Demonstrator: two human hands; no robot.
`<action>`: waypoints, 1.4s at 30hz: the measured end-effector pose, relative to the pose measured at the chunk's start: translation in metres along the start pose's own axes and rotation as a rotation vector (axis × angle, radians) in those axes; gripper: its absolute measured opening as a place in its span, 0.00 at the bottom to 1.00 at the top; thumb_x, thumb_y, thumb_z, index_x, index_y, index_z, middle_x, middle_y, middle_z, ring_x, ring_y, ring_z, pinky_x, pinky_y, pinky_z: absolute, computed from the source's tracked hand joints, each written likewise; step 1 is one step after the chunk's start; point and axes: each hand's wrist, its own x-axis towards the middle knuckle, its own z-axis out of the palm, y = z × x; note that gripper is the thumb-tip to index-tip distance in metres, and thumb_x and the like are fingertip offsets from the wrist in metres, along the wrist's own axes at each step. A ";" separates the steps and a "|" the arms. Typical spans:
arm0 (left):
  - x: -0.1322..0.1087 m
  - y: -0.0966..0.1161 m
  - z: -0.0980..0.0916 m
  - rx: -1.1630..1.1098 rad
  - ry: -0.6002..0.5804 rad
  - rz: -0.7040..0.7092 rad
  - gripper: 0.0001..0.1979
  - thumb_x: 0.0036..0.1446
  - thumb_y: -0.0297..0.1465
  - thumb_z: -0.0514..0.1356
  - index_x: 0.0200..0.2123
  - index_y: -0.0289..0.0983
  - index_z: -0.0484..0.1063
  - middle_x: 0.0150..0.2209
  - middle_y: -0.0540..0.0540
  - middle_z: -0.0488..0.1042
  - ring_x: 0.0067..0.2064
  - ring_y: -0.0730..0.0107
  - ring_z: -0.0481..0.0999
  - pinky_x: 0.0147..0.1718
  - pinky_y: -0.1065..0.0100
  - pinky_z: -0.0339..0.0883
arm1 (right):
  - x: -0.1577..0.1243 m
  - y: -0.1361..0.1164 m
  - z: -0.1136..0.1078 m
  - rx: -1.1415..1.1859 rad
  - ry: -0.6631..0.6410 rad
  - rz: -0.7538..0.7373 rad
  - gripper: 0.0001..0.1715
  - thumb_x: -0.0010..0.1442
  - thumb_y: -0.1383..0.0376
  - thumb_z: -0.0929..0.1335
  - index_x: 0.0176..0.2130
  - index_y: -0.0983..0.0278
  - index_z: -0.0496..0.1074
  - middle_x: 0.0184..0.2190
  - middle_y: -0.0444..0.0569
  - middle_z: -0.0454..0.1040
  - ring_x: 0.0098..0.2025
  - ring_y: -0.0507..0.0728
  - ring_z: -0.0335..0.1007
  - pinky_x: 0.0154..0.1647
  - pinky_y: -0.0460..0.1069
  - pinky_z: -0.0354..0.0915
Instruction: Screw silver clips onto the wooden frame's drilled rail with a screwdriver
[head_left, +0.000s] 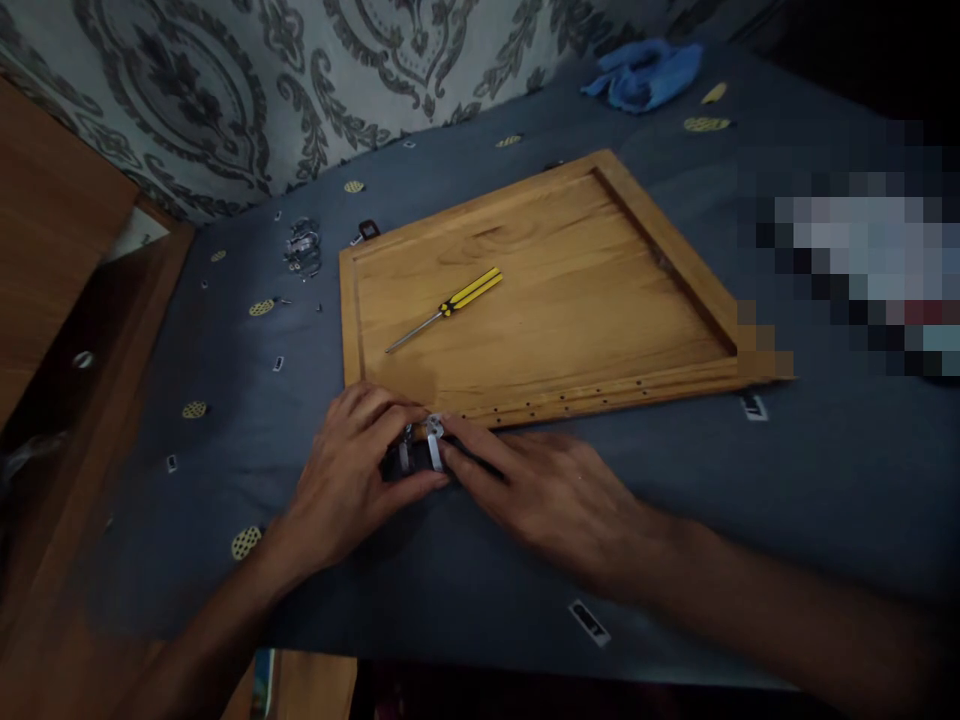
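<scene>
A framed wooden panel point(525, 290) lies on the dark blue cloth, with a row of small holes along its near edge. A metal bracket point(435, 445) sits at the panel's near left corner. My left hand point(360, 465) is closed round the bracket's left side, fingertips on the panel's edge and thumb below. From the right, the fingers of my right hand point(547, 485) touch the same bracket. On the panel rests a screwdriver point(472, 292) with a yellow and black handle, its tip toward the near left.
Loose metal hardware point(302, 248) and small screws lie left of the panel. A blue cloth bundle point(645, 75) is at the back right. Wooden furniture point(67, 240) stands at the left, and a patterned fabric point(337, 70) rises behind. The far right is pixelated.
</scene>
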 end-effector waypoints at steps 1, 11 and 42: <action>0.000 0.000 0.001 0.000 0.006 -0.003 0.21 0.59 0.41 0.71 0.51 0.37 0.72 0.47 0.43 0.76 0.50 0.55 0.72 0.50 0.55 0.68 | 0.000 0.000 -0.001 0.000 -0.005 -0.003 0.20 0.64 0.78 0.64 0.52 0.70 0.77 0.56 0.57 0.79 0.33 0.55 0.80 0.30 0.50 0.74; 0.001 0.001 0.001 -0.023 0.030 -0.015 0.21 0.57 0.39 0.74 0.49 0.37 0.75 0.45 0.44 0.78 0.49 0.57 0.75 0.49 0.55 0.70 | -0.002 0.000 0.002 0.003 0.015 -0.004 0.21 0.64 0.78 0.63 0.52 0.71 0.77 0.57 0.59 0.78 0.33 0.55 0.79 0.30 0.51 0.75; 0.005 0.004 -0.004 -0.064 -0.004 -0.069 0.18 0.58 0.37 0.73 0.49 0.42 0.75 0.46 0.45 0.80 0.49 0.55 0.77 0.51 0.52 0.70 | -0.009 0.003 0.006 0.037 0.063 0.034 0.21 0.67 0.75 0.63 0.55 0.72 0.77 0.58 0.60 0.77 0.37 0.56 0.78 0.36 0.51 0.75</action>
